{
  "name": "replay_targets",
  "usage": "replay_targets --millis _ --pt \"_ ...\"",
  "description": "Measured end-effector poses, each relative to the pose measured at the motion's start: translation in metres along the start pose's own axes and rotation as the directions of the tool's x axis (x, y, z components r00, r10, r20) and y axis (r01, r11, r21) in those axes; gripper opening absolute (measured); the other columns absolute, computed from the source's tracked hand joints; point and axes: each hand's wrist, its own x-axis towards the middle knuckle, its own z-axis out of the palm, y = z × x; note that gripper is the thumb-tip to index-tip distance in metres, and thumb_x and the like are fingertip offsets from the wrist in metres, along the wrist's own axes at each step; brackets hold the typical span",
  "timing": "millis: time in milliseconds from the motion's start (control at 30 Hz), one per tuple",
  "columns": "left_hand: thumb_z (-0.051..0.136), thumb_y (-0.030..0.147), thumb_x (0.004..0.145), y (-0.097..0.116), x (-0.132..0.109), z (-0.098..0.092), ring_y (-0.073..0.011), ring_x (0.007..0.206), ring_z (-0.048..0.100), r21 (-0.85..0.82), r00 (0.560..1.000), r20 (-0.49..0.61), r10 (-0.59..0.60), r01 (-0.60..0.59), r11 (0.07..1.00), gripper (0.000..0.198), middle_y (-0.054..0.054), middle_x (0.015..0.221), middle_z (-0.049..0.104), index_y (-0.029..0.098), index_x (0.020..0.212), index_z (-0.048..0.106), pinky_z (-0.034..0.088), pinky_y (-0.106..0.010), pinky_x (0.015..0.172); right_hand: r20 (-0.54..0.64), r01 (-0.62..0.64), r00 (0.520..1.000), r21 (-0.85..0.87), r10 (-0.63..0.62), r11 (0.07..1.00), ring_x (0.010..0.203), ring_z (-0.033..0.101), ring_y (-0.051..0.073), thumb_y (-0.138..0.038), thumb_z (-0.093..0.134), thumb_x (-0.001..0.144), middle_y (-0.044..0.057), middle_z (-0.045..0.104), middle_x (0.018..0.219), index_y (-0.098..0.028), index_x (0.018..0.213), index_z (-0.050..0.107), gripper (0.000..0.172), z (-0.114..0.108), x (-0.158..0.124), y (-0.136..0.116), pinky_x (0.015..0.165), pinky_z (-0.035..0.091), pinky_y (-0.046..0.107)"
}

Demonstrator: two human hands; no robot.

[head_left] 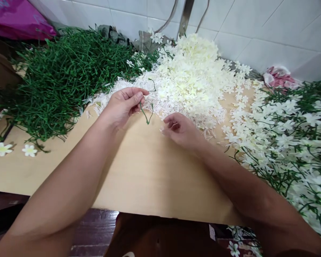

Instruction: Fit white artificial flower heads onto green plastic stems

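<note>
My left hand is closed in a pinch on a thin green plastic stem that hangs in forked branches over the board. My right hand rests just right of it, fingers curled together at the edge of a heap of small white stamen pieces; what it pinches, if anything, is too small to make out. A big pile of cream artificial flower heads lies right behind both hands.
A light wooden board is the work surface. A mound of green stems fills the left back. Finished flower sprigs cover the right side. Two loose flowers lie at left. A white tiled wall stands behind.
</note>
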Motion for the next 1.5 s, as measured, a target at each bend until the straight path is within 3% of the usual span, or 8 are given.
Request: replay_targets --millis 167,467,567,667,767,900,1233,1500 --pt "0.07 0.023 0.073 0.002 -0.004 0.002 -0.0031 0.045 0.045 0.077 0.984 0.164 -0.062 0.05 0.996 0.01 0.002 0.055 0.055 0.013 0.075 0.069 0.033 -0.014 0.043 0.107 0.164 0.986 -0.533 -0.126 0.83 0.087 0.053 0.022 -0.012 0.048 0.082 0.013 0.06 0.091 -0.016 0.079 0.056 0.009 0.005 0.004 0.003 0.08 0.043 0.037" --pt "0.071 0.025 0.065 0.0 -0.004 -0.01 -0.0112 0.056 0.057 0.402 0.787 0.542 -0.296 0.067 0.913 0.012 -0.004 0.061 0.065 0.017 0.073 0.074 0.041 -0.02 0.051 -0.109 -0.019 0.994 -0.161 0.001 0.987 0.063 0.049 0.012 -0.017 0.052 0.077 -0.001 0.057 0.07 -0.02 0.078 0.052 0.003 -0.023 0.011 0.017 0.062 0.039 0.028" --pt "0.066 0.028 0.069 -0.002 -0.005 -0.005 -0.0114 0.06 0.057 0.586 0.847 0.455 -0.275 -0.053 0.808 0.013 -0.002 0.066 0.066 0.017 0.069 0.072 0.043 -0.022 0.057 -0.124 -0.001 0.992 -0.023 -0.002 1.0 0.064 0.049 0.011 -0.017 0.053 0.076 -0.001 0.056 0.07 -0.019 0.078 0.055 0.004 -0.021 0.015 0.02 0.06 0.04 0.027" --pt "0.06 0.029 0.076 -0.012 -0.008 0.01 -0.0139 0.071 0.058 0.71 0.973 0.232 -0.001 -0.169 0.684 0.018 -0.004 0.076 0.067 0.015 0.079 0.071 0.045 -0.025 0.065 -0.125 -0.009 0.992 0.06 0.017 0.998 0.062 0.049 0.01 -0.018 0.056 0.074 -0.001 0.057 0.07 -0.017 0.078 0.058 0.004 -0.017 0.018 0.021 0.059 0.039 0.026" --pt "0.06 0.028 0.076 -0.027 -0.007 0.027 -0.0179 0.083 0.058 0.811 0.954 0.211 0.213 -0.293 0.507 0.023 -0.006 0.089 0.065 0.016 0.093 0.071 0.045 -0.031 0.074 -0.142 -0.009 0.99 0.077 0.02 0.997 0.061 0.049 0.01 -0.019 0.058 0.073 -0.001 0.058 0.068 -0.016 0.074 0.059 0.003 -0.015 0.018 0.02 0.058 0.039 0.026" --pt "0.053 0.022 0.08 -0.041 -0.003 0.036 -0.0198 0.085 0.058 0.876 0.939 0.285 0.193 -0.337 0.346 0.021 -0.007 0.092 0.065 0.016 0.091 0.07 0.043 -0.033 0.075 -0.172 0.008 0.985 -0.003 -0.008 1.0 0.059 0.047 0.009 -0.019 0.058 0.074 -0.002 0.057 0.064 -0.016 0.071 0.059 0.004 -0.013 0.018 0.019 0.058 0.039 0.026" --pt "0.062 0.011 0.07 -0.025 -0.001 0.034 -0.0071 0.06 0.05 0.36 0.999 -0.046 0.028 -0.01 0.933 0.005 0.003 0.065 0.057 0.013 0.075 0.061 0.04 -0.021 0.061 -0.259 0.103 0.962 0.041 -0.089 0.994 0.068 0.057 0.013 -0.021 0.061 0.075 0.001 0.063 0.071 -0.018 0.069 0.058 0.008 -0.005 0.017 0.016 0.068 0.047 0.031" --pt "0.067 0.008 0.065 -0.013 -0.013 0.045 -0.0047 0.049 0.047 0.142 0.978 -0.001 -0.21 0.208 0.968 0.008 0.005 0.055 0.057 0.013 0.069 0.062 0.036 -0.019 0.05 -0.301 0.168 0.937 -0.049 -0.175 0.985 0.069 0.058 0.013 -0.019 0.061 0.077 0.0 0.062 0.071 -0.019 0.069 0.056 0.009 -0.003 0.018 0.018 0.07 0.049 0.031"
